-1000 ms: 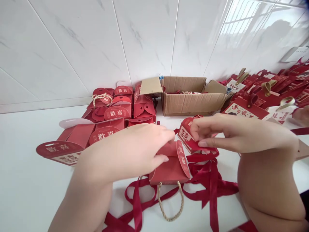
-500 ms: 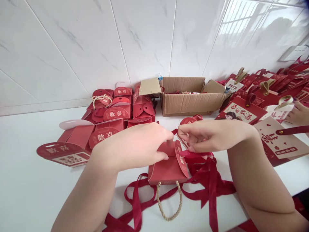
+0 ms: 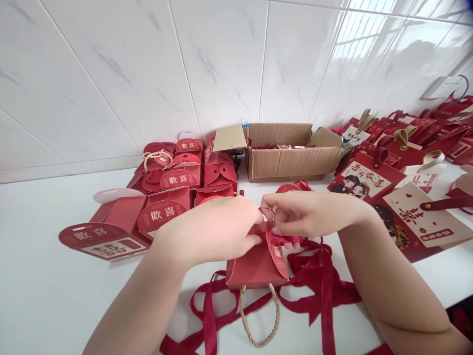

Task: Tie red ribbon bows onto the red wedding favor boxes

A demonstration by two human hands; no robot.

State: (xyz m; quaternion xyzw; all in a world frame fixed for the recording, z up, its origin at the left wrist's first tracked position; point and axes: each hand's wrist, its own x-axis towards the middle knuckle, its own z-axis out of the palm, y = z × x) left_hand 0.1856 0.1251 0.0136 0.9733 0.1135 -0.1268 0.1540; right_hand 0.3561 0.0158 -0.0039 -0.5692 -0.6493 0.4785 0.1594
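In the head view, your right hand (image 3: 310,214) was closed in a narrow pinch, thumb against curled fingers, on a red ribbon (image 3: 284,240) at the upright flap of a small red box (image 3: 254,270). That box lay directly under and just in front of your two grips, its twisted rope handle (image 3: 259,343) looping toward you on the white table (image 3: 40,301).

Your left hand (image 3: 218,229) was bent over the far end of the same box, its thumb and fingers drawn narrow close beside your right fingertips. Its fingertips were partly hidden, so you could not tell whether they pinched the ribbon, the flap or nothing.

More loose ribbon (image 3: 327,276) trailed on the table, nearer to you than the grips and to both sides of the box. Just beyond your right hand sat another red box (image 3: 288,188), mostly covered by it. Past your left hand, to the left, stood a cluster of red boxes (image 3: 177,178), one of them with its lid flaps spread. Well beyond both grips, an open cardboard carton (image 3: 293,163) stood near the tiled wall (image 3: 221,64). To the right of your right hand lay red gift bags (image 3: 364,180), with a co-worker's hand (image 3: 464,182) beside them at the edge.
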